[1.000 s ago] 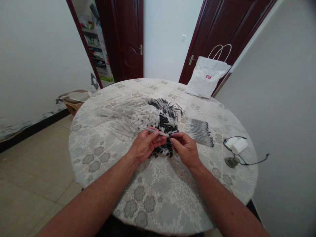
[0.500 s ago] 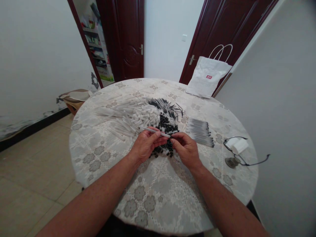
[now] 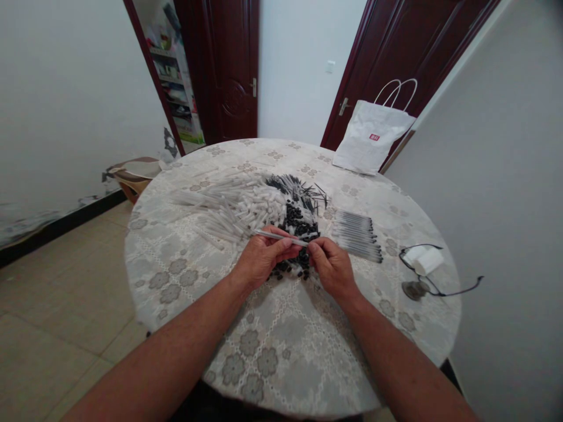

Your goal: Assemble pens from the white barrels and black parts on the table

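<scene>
My left hand [image 3: 263, 259] is closed around a clear pen barrel [image 3: 273, 235] held level above the round table [image 3: 281, 346]. My right hand [image 3: 331, 265] pinches the barrel's right end, fingers closed on it. Just beyond the hands lie a heap of small black caps [image 3: 298, 225], a pile of clear barrels [image 3: 229, 205] and a bunch of thin black refills [image 3: 295, 186]. A neat row of assembled pens [image 3: 357, 234] lies to the right of my right hand.
A white paper bag [image 3: 372, 143] stands at the table's far edge against a dark door. Eyeglasses [image 3: 428, 275] and a white folded tissue [image 3: 423, 259] lie at the right. A patterned cloth covers the table. A basket [image 3: 132, 176] sits on the floor at left.
Both hands stay together on the barrel; my right hand's fingers have shifted slightly at its end. The view has drifted a little.
</scene>
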Tool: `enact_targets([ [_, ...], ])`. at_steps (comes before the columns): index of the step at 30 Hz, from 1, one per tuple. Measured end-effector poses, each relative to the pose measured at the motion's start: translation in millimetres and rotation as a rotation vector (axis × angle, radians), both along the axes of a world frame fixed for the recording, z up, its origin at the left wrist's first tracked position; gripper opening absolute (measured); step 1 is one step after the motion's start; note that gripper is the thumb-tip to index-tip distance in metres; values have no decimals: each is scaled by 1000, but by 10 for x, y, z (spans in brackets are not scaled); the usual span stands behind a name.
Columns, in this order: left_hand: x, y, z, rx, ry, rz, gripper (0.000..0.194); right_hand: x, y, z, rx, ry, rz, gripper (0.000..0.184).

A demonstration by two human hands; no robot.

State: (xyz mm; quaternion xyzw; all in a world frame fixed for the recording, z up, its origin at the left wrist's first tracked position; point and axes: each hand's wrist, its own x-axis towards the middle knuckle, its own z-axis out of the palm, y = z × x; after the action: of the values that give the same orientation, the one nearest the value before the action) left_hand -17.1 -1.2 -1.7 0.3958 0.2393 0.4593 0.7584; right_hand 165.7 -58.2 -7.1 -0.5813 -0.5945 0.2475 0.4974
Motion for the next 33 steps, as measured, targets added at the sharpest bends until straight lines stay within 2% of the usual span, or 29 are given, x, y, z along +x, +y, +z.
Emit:
enact_targets([
  [3,11,-6,-11,-4,7,-5,30,2,-8,-3,-13,-1,22,36],
  [8,15,-5,-13,-7,0,9,29,-8,-29,-25,75,27,55,24],
  [13,-1,1,-16,18,14,-10,27,-3,-37,-3,83,-148,14,18],
  [16,-3,-8,-14,29,22,-27,28,-1,-37,23,43,-189,49,30],
  [20,5,-29,1,-1,23,-28,33,-4,-54,23,-3,-138,93,44],
  [24,7,-41,14,-16,-1,-8,35,8,-80,-19,25,-66,82,27],
  [28,12,-47,11,-18,-4,3,34,26,-84,-34,58,-137,48,20],
  [33,22,-61,-4,-29,0,-20,38,33,-74,-26,8,-166,100,38],
])
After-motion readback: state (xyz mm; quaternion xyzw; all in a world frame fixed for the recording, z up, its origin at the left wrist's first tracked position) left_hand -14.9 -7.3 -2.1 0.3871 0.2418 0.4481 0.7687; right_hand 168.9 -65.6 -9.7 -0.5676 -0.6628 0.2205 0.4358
